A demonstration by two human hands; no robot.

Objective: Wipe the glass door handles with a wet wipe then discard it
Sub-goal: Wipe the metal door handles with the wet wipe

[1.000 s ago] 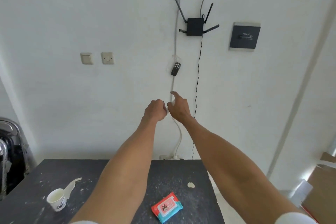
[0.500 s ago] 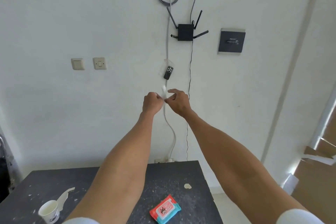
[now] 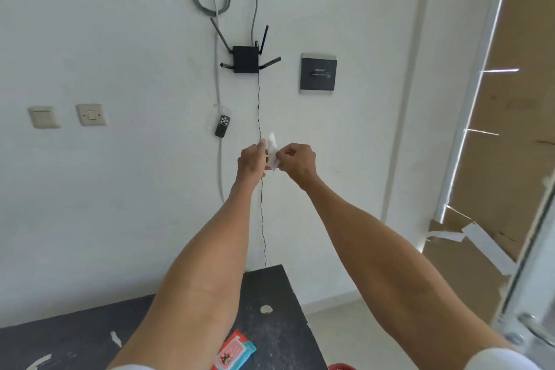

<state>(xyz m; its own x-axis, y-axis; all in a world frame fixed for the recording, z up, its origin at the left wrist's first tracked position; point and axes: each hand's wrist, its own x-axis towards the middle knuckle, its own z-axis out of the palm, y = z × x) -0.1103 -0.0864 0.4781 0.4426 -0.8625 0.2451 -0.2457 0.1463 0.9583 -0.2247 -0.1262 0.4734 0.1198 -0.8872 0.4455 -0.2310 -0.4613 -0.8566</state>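
Observation:
A small white wet wipe (image 3: 272,152) is held up in front of the white wall, pinched between both hands. My left hand (image 3: 251,161) grips its left side and my right hand (image 3: 297,163) grips its right side, fingers closed on it. A red and blue wet wipe pack (image 3: 235,351) lies on the dark table (image 3: 282,303) below my left forearm. At the far right stands a glass door (image 3: 480,117) with a pale frame; a metal handle (image 3: 537,329) shows at the lower right edge.
A black router (image 3: 246,59), a dark wall panel (image 3: 318,73), a hanging remote (image 3: 222,126) and two light switches (image 3: 91,114) are on the wall. Brown cardboard (image 3: 468,261) covers the lower door area. A red object (image 3: 342,366) peeks at the bottom edge.
The view has swung to the right, bringing the glass door into sight and taking the paper cup out. Both hands have stayed together on the wipe, which now shows more between them.

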